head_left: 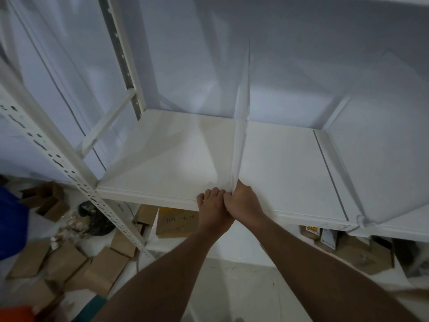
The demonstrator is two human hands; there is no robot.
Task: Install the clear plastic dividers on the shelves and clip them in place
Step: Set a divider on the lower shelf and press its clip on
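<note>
Setting: storeroom or stockroom, apparently mid-fit-out. Evidence: white metal racking with a slotted, perforated upright [69, 175] running diagonally through the left of the frame; a flat white shelf board [278, 163] across the centre, stood against a plain pale wall [278, 54]. Lower left: loose brown cardboard boxes [69, 259] strewn on a pale floor, beside a dark bag [97, 219]. Below the shelf, centre: a carton with handwritten marks [177, 220]. Lower right, on a lower shelf level: small printed product boxes [328, 238] and further cartons.
</note>
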